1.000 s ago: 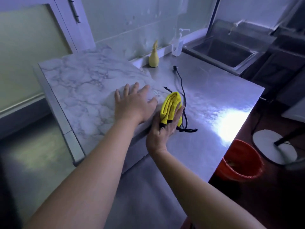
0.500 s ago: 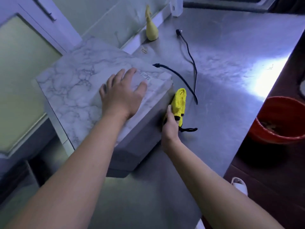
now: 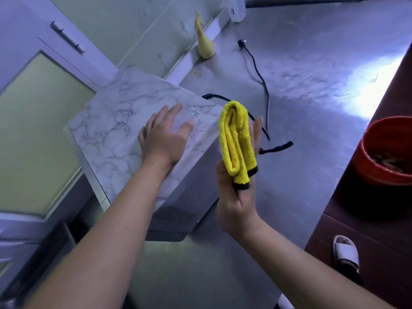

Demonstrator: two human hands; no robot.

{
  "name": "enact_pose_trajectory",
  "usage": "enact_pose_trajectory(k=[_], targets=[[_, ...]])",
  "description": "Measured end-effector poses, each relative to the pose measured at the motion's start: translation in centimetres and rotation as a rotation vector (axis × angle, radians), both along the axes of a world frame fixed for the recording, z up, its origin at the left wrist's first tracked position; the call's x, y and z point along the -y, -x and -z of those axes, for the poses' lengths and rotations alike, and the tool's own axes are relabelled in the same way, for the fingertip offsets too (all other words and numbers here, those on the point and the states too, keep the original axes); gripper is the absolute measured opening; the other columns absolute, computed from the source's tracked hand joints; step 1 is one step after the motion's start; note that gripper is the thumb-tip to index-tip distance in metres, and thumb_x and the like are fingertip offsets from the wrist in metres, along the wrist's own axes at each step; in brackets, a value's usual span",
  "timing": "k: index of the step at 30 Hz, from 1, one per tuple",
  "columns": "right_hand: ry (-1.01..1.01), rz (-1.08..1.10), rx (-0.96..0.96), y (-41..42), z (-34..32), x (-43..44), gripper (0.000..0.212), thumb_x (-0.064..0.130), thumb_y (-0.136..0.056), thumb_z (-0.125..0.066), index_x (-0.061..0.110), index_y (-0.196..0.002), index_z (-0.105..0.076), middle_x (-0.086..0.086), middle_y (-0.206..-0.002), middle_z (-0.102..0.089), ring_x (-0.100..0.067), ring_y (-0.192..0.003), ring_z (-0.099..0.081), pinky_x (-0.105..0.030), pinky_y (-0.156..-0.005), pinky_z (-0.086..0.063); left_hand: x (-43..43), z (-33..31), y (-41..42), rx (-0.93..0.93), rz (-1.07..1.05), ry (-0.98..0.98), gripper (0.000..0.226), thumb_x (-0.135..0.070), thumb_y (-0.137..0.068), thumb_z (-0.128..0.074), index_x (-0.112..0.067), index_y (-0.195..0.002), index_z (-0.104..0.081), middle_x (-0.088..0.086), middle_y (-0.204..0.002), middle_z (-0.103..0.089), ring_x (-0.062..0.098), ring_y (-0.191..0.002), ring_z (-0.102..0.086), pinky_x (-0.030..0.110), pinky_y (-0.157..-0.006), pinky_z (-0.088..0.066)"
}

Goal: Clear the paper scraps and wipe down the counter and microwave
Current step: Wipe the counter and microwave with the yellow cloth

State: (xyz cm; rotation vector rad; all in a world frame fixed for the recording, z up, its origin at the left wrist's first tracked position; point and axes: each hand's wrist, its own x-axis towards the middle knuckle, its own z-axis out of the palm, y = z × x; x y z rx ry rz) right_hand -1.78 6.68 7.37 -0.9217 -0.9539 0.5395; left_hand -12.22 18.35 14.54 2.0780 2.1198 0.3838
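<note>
The cloth (image 3: 237,141) is bright yellow with black edging. The microwave (image 3: 120,121) top is white marble veined grey. The surface (image 3: 323,90) is silvery grey, the bucket (image 3: 376,175) red.

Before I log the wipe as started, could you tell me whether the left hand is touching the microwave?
Touching. The head view shows the left hand lying flat, fingers spread, on the marble-patterned top of the microwave.

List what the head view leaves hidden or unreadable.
Head view:
Microwave front: turned away, only top and one side show.
Label on its top: too small to read.
Red bucket: cut by right edge, contents murky.
White bottle: cut by top edge.
</note>
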Motion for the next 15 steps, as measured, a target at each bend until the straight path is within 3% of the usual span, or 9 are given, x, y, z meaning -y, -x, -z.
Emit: enact_pose_trajectory(k=[2,5,7,8,10,12,14,15], targets=[[-0.027,0.049,0.136,1.0,0.1,-1.0,0.063,0.041,-0.102,-0.042,0.013,-0.155,-0.023,0.003,-0.168,-0.01,-0.028,-0.155,-0.009,-0.05,-0.12,-0.012,0.0,-0.2,0.1,0.054,-0.004,-0.001,0.067,-0.054,-0.075,-0.034,-0.047,-0.141,-0.046,-0.012,-0.158,-0.034,0.011,-0.148,-0.022,0.041,-0.121,-0.01],[0.212,0.026,0.281,2.8,2.8,-3.3,0.074,0.041,-0.091,-0.044,0.029,-0.156,-0.012,-0.003,-0.168,-0.008,-0.026,-0.155,-0.004,-0.06,-0.119,-0.01,-0.3,-0.2,0.4,0.085,-0.005,-0.01,0.062,-0.047,-0.08,-0.036,-0.046,-0.14,-0.048,-0.012,-0.157,-0.035,0.011,-0.147,-0.024,0.039,-0.122,-0.011],[0.244,0.097,0.373,3.8,5.1,-4.5,0.075,0.042,-0.088,-0.041,0.03,-0.156,-0.012,-0.007,-0.165,-0.011,-0.027,-0.153,-0.004,-0.062,-0.119,-0.007,-0.5,0.1,0.6,0.092,-0.004,-0.023,0.05,-0.042,-0.09,-0.043,-0.047,-0.14,-0.048,-0.013,-0.157,-0.035,0.01,-0.147,-0.024,0.039,-0.122,-0.011],[0.233,0.135,0.33,4.1,6.0,-5.0,0.074,0.043,-0.089,-0.043,0.03,-0.156,-0.014,-0.006,-0.165,-0.014,-0.026,-0.153,-0.005,-0.059,-0.12,-0.006,-0.6,0.3,0.7,0.091,-0.001,-0.034,0.046,-0.038,-0.094,-0.046,-0.048,-0.139,-0.048,-0.014,-0.157,-0.035,0.01,-0.147,-0.024,0.039,-0.122,-0.01],[0.317,0.156,0.031,4.5,7.9,-5.9,0.074,0.044,-0.09,-0.051,0.025,-0.156,-0.021,0.002,-0.163,-0.022,-0.021,-0.153,-0.012,-0.049,-0.123,-0.007,-0.8,0.5,0.8,0.078,0.011,-0.052,0.046,-0.036,-0.095,-0.046,-0.048,-0.139,-0.048,-0.014,-0.156,-0.036,0.012,-0.146,-0.025,0.041,-0.122,-0.012],[0.568,0.084,-0.468,3.9,9.7,-6.4,0.074,0.047,-0.09,-0.06,0.018,-0.153,-0.034,0.007,-0.158,-0.034,-0.016,-0.15,-0.026,-0.041,-0.124,-0.017,-0.8,0.6,0.9,0.067,0.027,-0.058,0.047,-0.037,-0.093,-0.045,-0.047,-0.139,-0.047,-0.014,-0.156,-0.036,0.015,-0.146,-0.026,0.043,-0.121,-0.014],[0.819,-0.086,-0.865,2.5,11.1,-7.0,0.055,0.045,-0.094,-0.062,0.019,-0.141,-0.051,0.003,-0.145,-0.053,-0.017,-0.136,-0.048,-0.036,-0.114,-0.036,-0.7,0.5,0.9,0.065,0.033,-0.054,0.048,-0.038,-0.092,-0.044,-0.047,-0.139,-0.046,-0.013,-0.156,-0.036,0.015,-0.146,-0.025,0.044,-0.121,-0.014],[0.88,-0.169,-0.953,1.5,11.6,-7.1,0.04,0.045,-0.097,-0.059,0.022,-0.13,-0.058,0.002,-0.134,-0.06,-0.017,-0.124,-0.057,-0.035,-0.106,-0.043,-0.6,0.5,0.9,0.067,0.035,-0.048,0.048,-0.038,-0.093,-0.044,-0.047,-0.139,-0.046,-0.013,-0.156,-0.035,0.015,-0.146,-0.025,0.044,-0.121,-0.014]])
